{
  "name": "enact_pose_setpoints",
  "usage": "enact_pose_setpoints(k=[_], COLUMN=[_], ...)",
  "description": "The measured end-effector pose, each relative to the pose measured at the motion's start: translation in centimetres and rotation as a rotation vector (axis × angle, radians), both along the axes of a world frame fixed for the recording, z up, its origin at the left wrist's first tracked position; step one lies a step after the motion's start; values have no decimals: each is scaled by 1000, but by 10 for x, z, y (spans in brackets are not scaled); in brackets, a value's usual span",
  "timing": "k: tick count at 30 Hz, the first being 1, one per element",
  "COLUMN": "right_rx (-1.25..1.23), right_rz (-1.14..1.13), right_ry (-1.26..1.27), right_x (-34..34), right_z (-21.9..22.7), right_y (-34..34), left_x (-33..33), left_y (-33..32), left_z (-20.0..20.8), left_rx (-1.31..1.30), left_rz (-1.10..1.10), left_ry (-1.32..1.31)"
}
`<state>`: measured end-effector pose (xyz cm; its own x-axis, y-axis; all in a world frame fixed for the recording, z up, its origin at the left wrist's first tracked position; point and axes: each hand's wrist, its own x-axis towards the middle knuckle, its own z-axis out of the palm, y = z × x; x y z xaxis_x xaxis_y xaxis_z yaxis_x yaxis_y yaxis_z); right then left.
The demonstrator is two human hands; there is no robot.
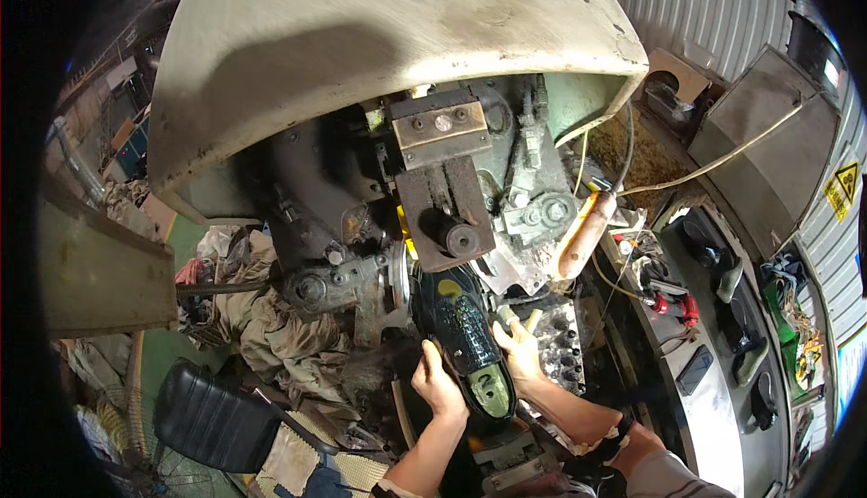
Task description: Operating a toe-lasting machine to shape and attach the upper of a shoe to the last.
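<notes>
A black shoe upper [459, 326] on a green last [490, 392] lies bottom side up, one end pointing toward me. Its far end reaches under the machine's dark metal block [442, 214]. A wet-looking gloss covers the middle of its underside, with a yellowish patch near the far end. My left hand [438, 382] is closed against the shoe's left side, thumb up along the edge. On the opposite side my right hand [520, 353] grips it, the thumb raised at the edge and the other fingers mostly hidden.
The machine's large cream hood [388, 28] overhangs the work. A wooden-handled tool [585, 236] hangs on a cord at the right. Farther right, a bench holds a phone [694, 371] and dark shoe pieces [741, 322]. A black seat [215, 417] and crumpled cloth [280, 322] are at left.
</notes>
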<state>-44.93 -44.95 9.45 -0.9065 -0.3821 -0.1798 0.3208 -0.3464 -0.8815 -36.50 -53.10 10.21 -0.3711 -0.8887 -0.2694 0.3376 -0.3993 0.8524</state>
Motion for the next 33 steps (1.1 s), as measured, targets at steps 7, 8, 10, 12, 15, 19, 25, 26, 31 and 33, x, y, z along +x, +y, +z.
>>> enact_pose_setpoints(k=[7, 8, 10, 12, 15, 19, 25, 26, 31, 33], right_rx=[-197, -171, -144, -175, -203, -182, -189, -180, -197, -211], right_rz=[86, 87, 86, 139, 126, 102, 115, 116, 61, 23], right_ry=[-164, -133, -109, -176, -151, -131, -208, -151, -144, -140], right_x=[-3, -4, -8, -10, -11, -8, -4, -4, -2, -2], right_z=[-7, -8, -10, -12, -13, -11, -5, -5, -5, -5], right_y=[0, 1, 2, 2, 2, 2, 2, 2, 0, -2], left_x=[-3, -4, -6, -8, -9, -9, -10, -10, -10, -10], left_y=[-4, -4, -3, -3, -4, -3, -4, -4, -1, 0], left_z=[-17, -18, -18, -19, -21, -24, -24, -24, -33, -38], left_rx=[29, 54, 81, 114, 114, 66, 71, 89, 9, -30], left_rz=[27, 21, 15, 17, 35, 48, 52, 69, 67, 60], left_ry=[-36, -9, 13, 51, -13, -24, 57, 9, -5, -30])
